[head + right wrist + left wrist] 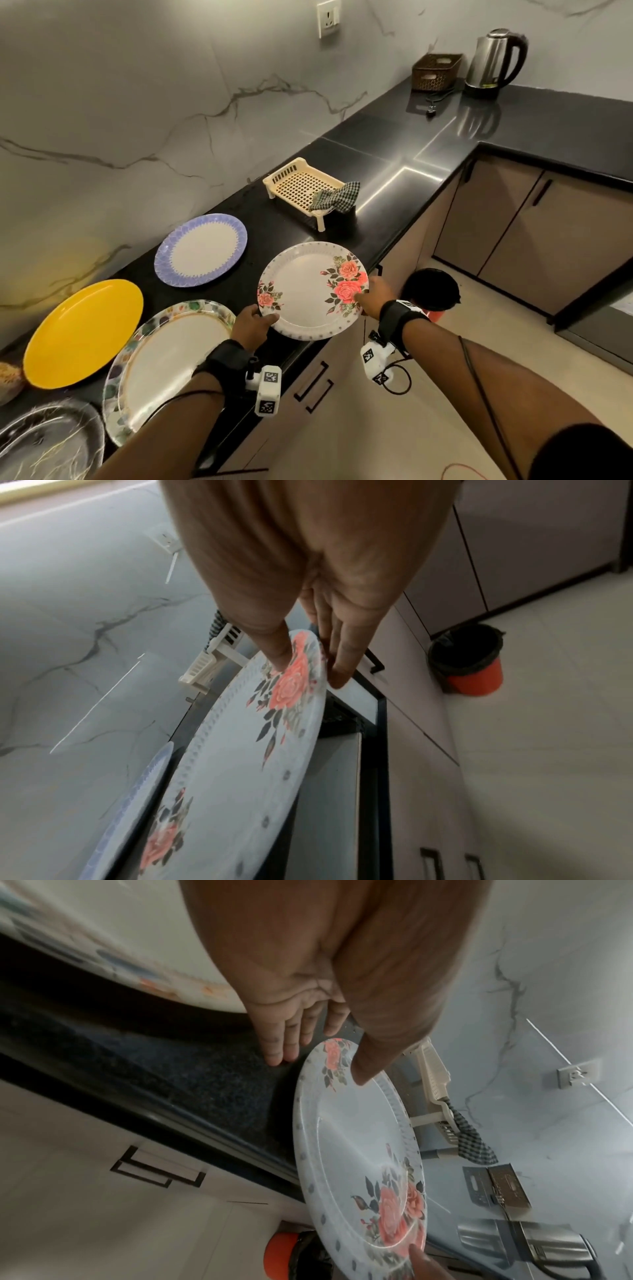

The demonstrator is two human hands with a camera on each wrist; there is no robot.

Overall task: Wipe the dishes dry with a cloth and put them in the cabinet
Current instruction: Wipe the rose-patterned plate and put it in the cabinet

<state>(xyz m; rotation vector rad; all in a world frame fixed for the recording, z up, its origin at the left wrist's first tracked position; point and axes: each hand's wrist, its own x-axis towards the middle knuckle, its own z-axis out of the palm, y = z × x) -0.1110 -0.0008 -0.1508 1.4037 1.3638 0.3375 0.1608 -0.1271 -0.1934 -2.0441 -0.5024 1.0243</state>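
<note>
Rose-patterned plate (310, 291): held at the near edge of the black countertop (394, 137), its near right part overhanging the edge. Whether it touches the counter: cannot tell.
Left hand (253, 323): pinches the plate's near left rim, thumb on top, fingers extended underneath.
Right hand (375, 294): pinches the right rim, thumb on the large rose print, fingers under the edge.
Just far-left of it: blue-rimmed plate (200, 250), flat on the counter.
Near left: leaf-bordered plate (168, 363); left of that, yellow plate (84, 332).
Beyond the held plate: cream dish rack (298, 186), with a checked cloth (337, 197) draped over its right corner.
Far right corner: steel kettle (496, 60), with a wicker basket (436, 70) beside it.
Below the counter: cabinet fronts (565, 246) with black handles. On the floor to the right: orange bin (431, 287) with a black liner.
</note>
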